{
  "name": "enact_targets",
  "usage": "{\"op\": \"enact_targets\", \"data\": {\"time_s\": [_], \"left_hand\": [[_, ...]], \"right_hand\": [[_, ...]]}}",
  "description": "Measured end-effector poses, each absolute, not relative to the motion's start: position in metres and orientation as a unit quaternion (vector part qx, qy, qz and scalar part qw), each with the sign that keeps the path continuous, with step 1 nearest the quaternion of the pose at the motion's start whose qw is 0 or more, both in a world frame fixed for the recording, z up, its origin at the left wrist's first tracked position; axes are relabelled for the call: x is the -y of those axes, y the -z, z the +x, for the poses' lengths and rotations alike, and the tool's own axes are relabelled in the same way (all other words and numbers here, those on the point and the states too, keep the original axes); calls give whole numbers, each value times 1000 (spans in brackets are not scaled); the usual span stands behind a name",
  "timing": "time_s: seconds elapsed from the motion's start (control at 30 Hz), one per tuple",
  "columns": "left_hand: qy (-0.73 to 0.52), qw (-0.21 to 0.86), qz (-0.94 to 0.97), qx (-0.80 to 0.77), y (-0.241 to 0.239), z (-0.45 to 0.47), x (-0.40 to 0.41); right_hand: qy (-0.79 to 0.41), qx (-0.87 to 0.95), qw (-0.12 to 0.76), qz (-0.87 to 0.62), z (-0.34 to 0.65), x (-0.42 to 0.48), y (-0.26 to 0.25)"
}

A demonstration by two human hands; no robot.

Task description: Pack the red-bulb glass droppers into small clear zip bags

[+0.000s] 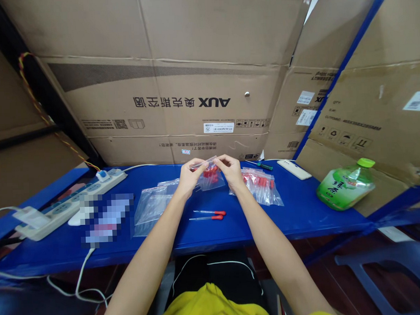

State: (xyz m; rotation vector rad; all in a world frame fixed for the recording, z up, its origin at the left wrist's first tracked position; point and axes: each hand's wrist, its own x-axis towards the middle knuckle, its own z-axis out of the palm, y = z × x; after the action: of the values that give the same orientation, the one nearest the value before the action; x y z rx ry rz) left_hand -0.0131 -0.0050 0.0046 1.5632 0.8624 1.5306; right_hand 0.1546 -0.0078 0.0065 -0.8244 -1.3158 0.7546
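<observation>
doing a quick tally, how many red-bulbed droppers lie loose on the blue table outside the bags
2. Both lie on the table between the forearms: the farther dropper and, alongside it, the nearer dropper. Others may be hidden behind the forearms.

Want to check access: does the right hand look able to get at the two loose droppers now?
Probably yes: both droppers lie uncovered on the blue table near the right hand, though it would likely have to release the plastic bag it pinches.

upside-down "AUX 奥克斯空调" on back cardboard [179, 78], "QTY" on right cardboard [373, 96], "茶" on green bottle [345, 187]
</observation>
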Motion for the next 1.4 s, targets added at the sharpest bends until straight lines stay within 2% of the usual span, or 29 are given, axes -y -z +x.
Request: {"op": "enact_targets", "data": {"time_s": [0.2, 0.67, 1.2, 1.4], "left_hand": [[-599, 381, 615, -342, -4, -13, 4], [-619, 411, 578, -337, -3, -11, 2], [-633, 380, 581, -342, 3, -10, -4], [-643, 382, 574, -333, 3, -9, -3]], "right_hand": [[-342, 615, 627, -335, 150, 8, -5], [-331, 586, 651, -352, 154, 3, -2], [-280, 572, 671, -381, 153, 7, -1], [-312, 590, 655, -354, 150, 7, 0]]}}
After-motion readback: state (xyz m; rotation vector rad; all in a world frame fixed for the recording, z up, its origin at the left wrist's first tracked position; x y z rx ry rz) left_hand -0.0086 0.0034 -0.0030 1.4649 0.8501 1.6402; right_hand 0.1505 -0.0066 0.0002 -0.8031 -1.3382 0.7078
